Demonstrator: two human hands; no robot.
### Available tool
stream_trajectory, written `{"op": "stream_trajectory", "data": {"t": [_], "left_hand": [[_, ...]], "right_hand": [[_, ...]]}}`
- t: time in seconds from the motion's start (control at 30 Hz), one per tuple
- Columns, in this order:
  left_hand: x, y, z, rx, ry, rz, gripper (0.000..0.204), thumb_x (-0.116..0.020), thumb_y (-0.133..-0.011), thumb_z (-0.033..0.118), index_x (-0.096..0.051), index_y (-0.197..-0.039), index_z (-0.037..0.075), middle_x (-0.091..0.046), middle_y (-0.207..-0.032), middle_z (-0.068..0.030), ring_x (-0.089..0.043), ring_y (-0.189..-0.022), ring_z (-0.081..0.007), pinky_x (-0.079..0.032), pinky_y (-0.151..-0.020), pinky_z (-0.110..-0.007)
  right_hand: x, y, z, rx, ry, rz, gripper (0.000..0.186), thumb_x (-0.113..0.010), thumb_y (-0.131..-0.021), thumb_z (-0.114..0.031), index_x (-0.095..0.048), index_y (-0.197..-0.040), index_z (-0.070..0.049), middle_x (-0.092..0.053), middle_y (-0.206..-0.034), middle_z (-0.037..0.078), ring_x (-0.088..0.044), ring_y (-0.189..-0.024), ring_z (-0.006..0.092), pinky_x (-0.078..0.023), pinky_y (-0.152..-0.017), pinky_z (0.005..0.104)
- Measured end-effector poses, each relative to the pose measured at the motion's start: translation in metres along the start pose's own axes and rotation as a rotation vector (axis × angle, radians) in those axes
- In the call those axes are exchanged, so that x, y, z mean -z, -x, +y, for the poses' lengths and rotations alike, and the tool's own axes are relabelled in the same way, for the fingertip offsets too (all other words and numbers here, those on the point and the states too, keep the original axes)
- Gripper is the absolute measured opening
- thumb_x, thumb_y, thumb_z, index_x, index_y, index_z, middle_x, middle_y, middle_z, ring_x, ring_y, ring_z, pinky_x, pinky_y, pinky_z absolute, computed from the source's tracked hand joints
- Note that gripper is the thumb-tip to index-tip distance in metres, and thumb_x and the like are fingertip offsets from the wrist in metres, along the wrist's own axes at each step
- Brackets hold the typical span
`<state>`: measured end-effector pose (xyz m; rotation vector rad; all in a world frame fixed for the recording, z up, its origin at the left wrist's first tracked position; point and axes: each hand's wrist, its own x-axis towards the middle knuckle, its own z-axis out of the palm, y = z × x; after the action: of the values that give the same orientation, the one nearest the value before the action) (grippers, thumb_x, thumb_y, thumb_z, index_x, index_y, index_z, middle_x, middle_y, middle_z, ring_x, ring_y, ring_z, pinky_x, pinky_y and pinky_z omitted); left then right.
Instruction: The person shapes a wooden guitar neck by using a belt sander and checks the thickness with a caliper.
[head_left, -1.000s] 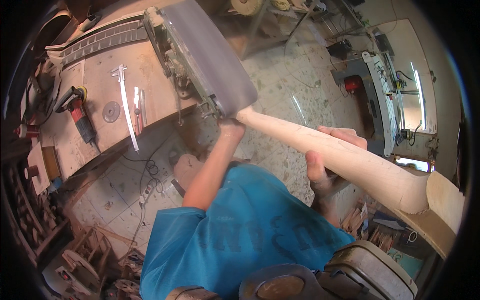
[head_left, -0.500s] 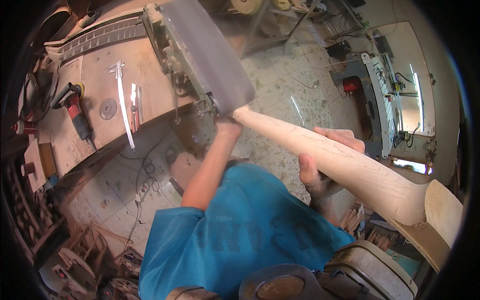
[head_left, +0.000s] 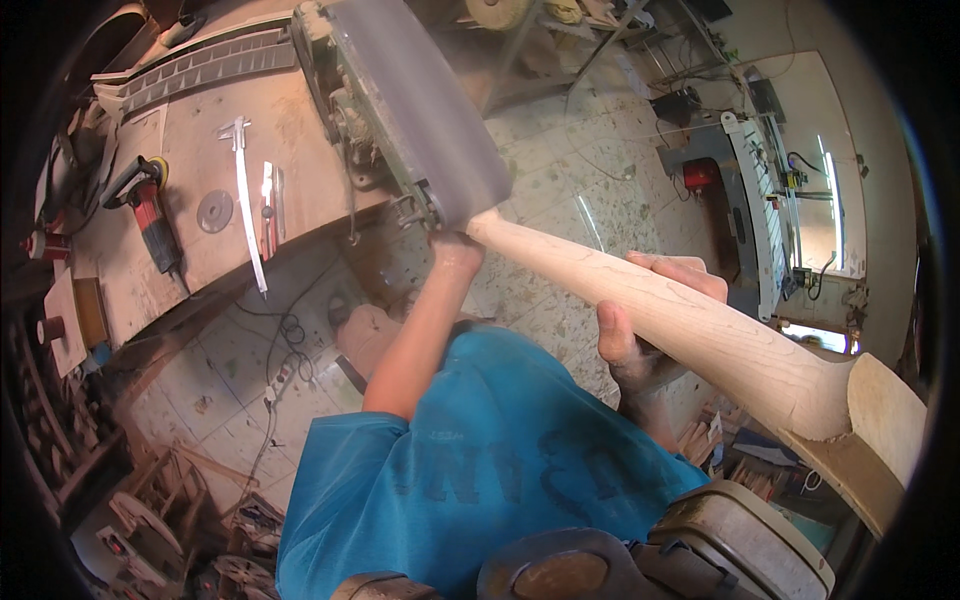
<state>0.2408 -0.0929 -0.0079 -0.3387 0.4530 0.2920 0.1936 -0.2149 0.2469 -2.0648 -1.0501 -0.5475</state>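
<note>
A long, pale wooden neck (head_left: 660,315), like that of a stringed instrument, slants from the middle toward the right edge. Its thick end flares into a rounded heel with a darker curved piece below. The narrow end meets the rounded nose of a belt sander (head_left: 430,110), whose grey belt looks smeared by motion. My right hand (head_left: 640,325) wraps the neck at mid-length from beneath, thumb on the near side and fingers over the far side. At the narrow end, just under the sander's nose, my left hand (head_left: 456,252) is closed on the neck; its fingers are mostly hidden.
On the dusty workbench (head_left: 215,265) at left lie a red angle grinder (head_left: 152,225), a white caliper (head_left: 240,200) and a grey disc (head_left: 214,212). A cable (head_left: 272,390) trails over the tiled floor. Wood scraps (head_left: 170,500) pile at lower left; a machine (head_left: 715,190) stands at right.
The view has shifted very slightly. Both hands keep nearly the same place on the neck, and its narrow end stays at the sander's nose.
</note>
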Motion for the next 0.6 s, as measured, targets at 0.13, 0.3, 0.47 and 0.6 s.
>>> {"op": "stream_trajectory", "data": {"t": [0.13, 0.3, 0.47, 0.6], "left_hand": [[-0.002, 0.003, 0.000, 0.007, 0.034, 0.009, 0.049, -0.037, -0.101, 0.043, -0.051, -0.137, 0.013, -0.057, -0.137, -0.0071, -0.053, -0.125, -0.0284, -0.043, -0.107, -0.045], [0.004, 0.000, 0.003, 0.007, 0.030, 0.001, 0.049, -0.035, -0.102, 0.042, -0.050, -0.139, 0.014, -0.055, -0.139, -0.0071, -0.051, -0.127, -0.0283, -0.042, -0.108, -0.045], [0.003, -0.001, 0.001, 0.001, -0.016, -0.018, 0.050, -0.034, -0.103, 0.043, -0.048, -0.141, 0.014, -0.054, -0.140, -0.0067, -0.050, -0.128, -0.0286, -0.041, -0.109, -0.045], [0.003, -0.003, 0.000, -0.014, -0.089, 0.005, 0.050, -0.033, -0.103, 0.044, -0.047, -0.141, 0.014, -0.053, -0.141, -0.0066, -0.051, -0.127, -0.0289, -0.042, -0.108, -0.045]], "right_hand": [[0.000, -0.002, -0.001, 0.014, -0.022, -0.022, 0.064, -0.081, -0.073, -0.025, -0.045, -0.118, 0.002, -0.057, -0.102, 0.012, -0.059, -0.084, 0.0196, -0.048, -0.075, 0.0333], [-0.003, -0.004, -0.007, -0.020, -0.044, -0.015, 0.056, -0.077, -0.074, -0.022, -0.045, -0.113, 0.002, -0.060, -0.094, 0.017, -0.056, -0.085, 0.0207, -0.049, -0.076, 0.0310], [0.001, -0.006, -0.005, -0.033, -0.007, -0.023, 0.057, -0.079, -0.073, -0.023, -0.046, -0.113, 0.001, -0.060, -0.094, 0.017, -0.057, -0.084, 0.0209, -0.048, -0.076, 0.0319], [0.000, -0.005, -0.005, -0.088, -0.028, 0.000, 0.055, -0.079, -0.073, -0.025, -0.047, -0.110, 0.001, -0.061, -0.094, 0.017, -0.057, -0.084, 0.0211, -0.048, -0.076, 0.0325]]}}
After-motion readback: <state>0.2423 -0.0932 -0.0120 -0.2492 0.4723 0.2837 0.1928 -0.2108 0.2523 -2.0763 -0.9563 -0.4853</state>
